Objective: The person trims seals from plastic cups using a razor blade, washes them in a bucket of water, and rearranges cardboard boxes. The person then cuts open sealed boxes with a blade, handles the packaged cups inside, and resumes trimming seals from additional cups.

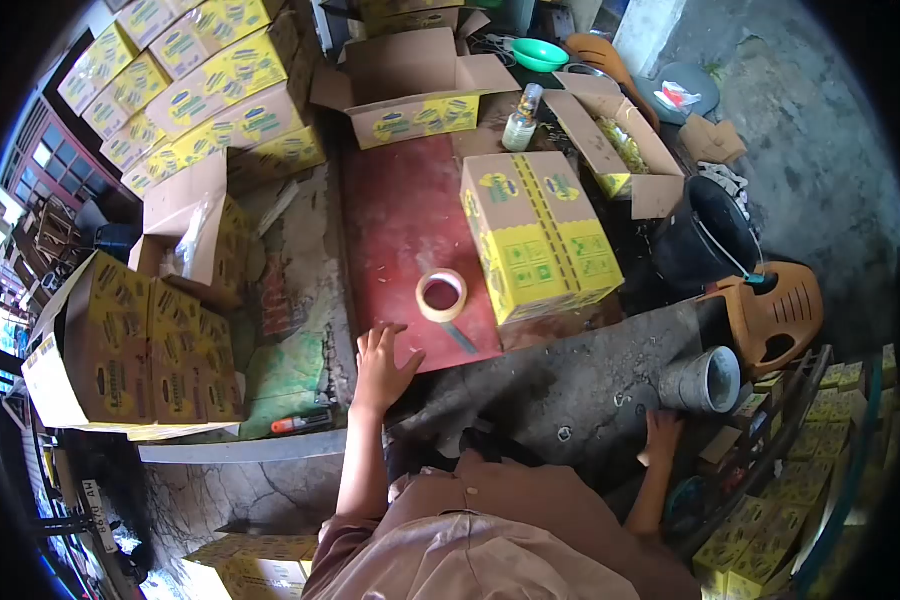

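Observation:
My left hand (383, 365), fingers spread, is at the near edge of the red tabletop (390, 220) and holds nothing. Just beyond it lies a roll of tape (428, 304), with a dark strip sticking out toward me. To the right of the roll is a closed yellow and brown carton (540, 235), a dashed band running across its top. Low at my right side hangs my right hand (660, 437), fingers extended and nothing visible in it. Nearest to it is a grey bucket (682, 385).
Cartons (220, 90) are stacked at the far left. An open carton (410, 115), a bottle (521, 122) and a long open box (620, 145) stand at the back. An orange-handled cutter (300, 423) lies front left. A black bucket (705, 240) and an orange chair (775, 315) stand right.

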Tool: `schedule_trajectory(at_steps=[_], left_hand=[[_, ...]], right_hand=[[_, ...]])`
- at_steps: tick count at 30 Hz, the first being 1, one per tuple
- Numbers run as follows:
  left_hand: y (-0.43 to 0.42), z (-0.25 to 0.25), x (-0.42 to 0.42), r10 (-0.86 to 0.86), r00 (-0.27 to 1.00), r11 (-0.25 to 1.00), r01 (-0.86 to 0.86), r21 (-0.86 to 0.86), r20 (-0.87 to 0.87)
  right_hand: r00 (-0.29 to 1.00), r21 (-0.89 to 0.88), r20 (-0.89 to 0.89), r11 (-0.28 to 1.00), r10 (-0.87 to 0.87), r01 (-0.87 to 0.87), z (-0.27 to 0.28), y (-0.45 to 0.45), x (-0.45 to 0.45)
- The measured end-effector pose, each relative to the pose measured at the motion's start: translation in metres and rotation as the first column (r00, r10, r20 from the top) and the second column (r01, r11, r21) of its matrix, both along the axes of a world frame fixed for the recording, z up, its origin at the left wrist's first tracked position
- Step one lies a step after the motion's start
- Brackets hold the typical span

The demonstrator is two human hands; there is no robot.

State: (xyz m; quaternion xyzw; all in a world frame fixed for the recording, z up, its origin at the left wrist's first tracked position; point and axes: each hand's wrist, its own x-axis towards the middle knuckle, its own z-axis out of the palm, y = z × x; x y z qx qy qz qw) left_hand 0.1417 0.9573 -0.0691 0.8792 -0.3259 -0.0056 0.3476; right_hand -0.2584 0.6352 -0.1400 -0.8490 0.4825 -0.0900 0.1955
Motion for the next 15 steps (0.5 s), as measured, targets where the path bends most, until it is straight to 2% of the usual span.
schedule_trajectory(at_steps=[1,2,4,6,7,8,10,11,12,14,15], left_hand=[[-0.014,-0.019,0.005,0.016,1.0,0.998,-0.016,0.054,-0.004],[-0.026,-0.037,0.005,0.033,0.999,0.993,-0.031,0.113,-0.018],[-0.052,-0.059,0.007,-0.02,0.995,0.983,0.003,0.182,0.094],[-0.076,-0.083,0.012,-0.131,0.976,0.969,0.089,0.232,0.172],[-0.084,-0.094,0.011,-0.209,0.958,0.955,0.158,0.25,0.194],[-0.09,-0.098,0.008,-0.113,0.971,0.979,0.072,0.19,0.211],[-0.094,-0.108,0.012,0.099,0.993,0.992,-0.103,0.075,0.062],[-0.093,-0.113,0.012,0.199,0.98,0.98,-0.198,0.03,-0.022],[-0.091,-0.115,0.013,0.237,0.969,0.971,-0.235,0.038,-0.074],[-0.084,-0.12,0.01,0.293,0.953,0.956,-0.29,0.048,-0.072],[-0.08,-0.123,0.009,0.321,0.945,0.947,-0.318,0.054,-0.066]], right_hand=[[0.992,0.004,-0.126,1.0,0.012,-0.011,-0.019,0.011,-0.008],[0.96,0.197,0.236,0.975,-0.15,0.104,-0.053,0.006,-0.01],[0.965,0.161,0.261,0.987,-0.032,-0.011,-0.058,0.012,0.014],[0.965,-0.159,0.021,0.954,0.262,-0.255,-0.044,0.023,0.064],[0.944,-0.115,0.125,0.949,0.306,-0.292,-0.036,0.03,0.091],[0.911,-0.072,0.231,0.94,0.34,-0.333,-0.028,0.038,0.117],[0.825,0.003,0.381,0.891,0.418,-0.453,-0.009,0.054,0.166],[0.805,-0.015,0.375,0.871,0.46,-0.491,-0.013,0.06,0.185],[0.78,-0.04,0.369,0.847,0.505,-0.529,-0.016,0.065,0.207],[0.792,0.063,0.409,0.852,0.453,-0.52,-0.005,0.081,0.248],[0.799,0.137,0.422,0.842,0.427,-0.522,-0.018,0.084,0.264]])
